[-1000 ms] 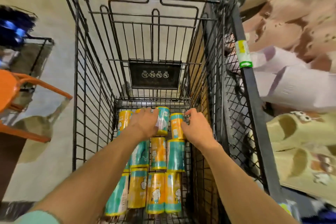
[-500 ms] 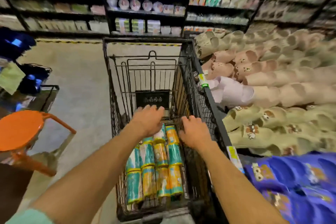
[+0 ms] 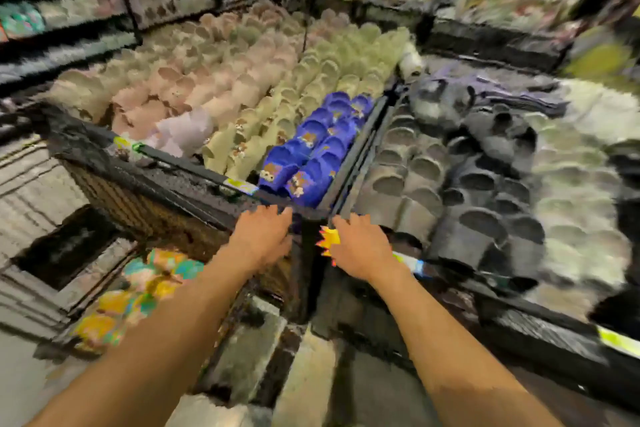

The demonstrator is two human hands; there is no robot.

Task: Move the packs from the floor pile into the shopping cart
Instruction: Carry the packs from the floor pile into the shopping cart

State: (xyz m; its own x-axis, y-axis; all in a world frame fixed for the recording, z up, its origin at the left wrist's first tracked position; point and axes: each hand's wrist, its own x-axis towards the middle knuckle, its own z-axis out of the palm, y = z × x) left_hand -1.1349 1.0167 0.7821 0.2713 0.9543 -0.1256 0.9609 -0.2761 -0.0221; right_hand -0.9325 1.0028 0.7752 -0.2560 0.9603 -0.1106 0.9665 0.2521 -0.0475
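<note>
Frame heavily motion-blurred, edges smeared. Biggest thing: low display bins (image 3: pixel 356 149) with dark frames, filling the upper and right parts of the view, packed with rows of soft rounded slippers. Grey and dark grey slippers (image 3: pixel 450 191) on the right, open-toed arch shapes, matte look. Pale pink and beige slippers (image 3: pixel 207 87) upper left, olive-tan ones (image 3: pixel 311 80) in the middle, a smaller block of bright blue slippers (image 3: pixel 311 149) with small brown cartoon patches near the bins' corner. Shelving (image 3: pixel 69 10) with blurred goods behind, upper left. Shopping cart (image 3: pixel 145 198), black wire mesh, at lower left just beside the bin edge; grid texture readable only in part. Inside it the packs (image 3: pixel 138 291): a smeared mass of yellow, teal and orange, glossy look, individual shapes not readable. Floor (image 3: pixel 24 184) pale grey. Yellow-green price tags (image 3: pixel 239 185) on the bin rail. Both bare forearms reach forward from the bottom edge. Left hand (image 3: pixel 263 236) over the cart's right rim, palm down, fingers spread loosely, holding nothing. Right hand (image 3: pixel 360 246) near the bin corner, fingers extended and relaxed, nothing in it; a small jagged yellow-orange sticker (image 3: pixel 327 239) shows just at its left edge, contact cannot be told.
</note>
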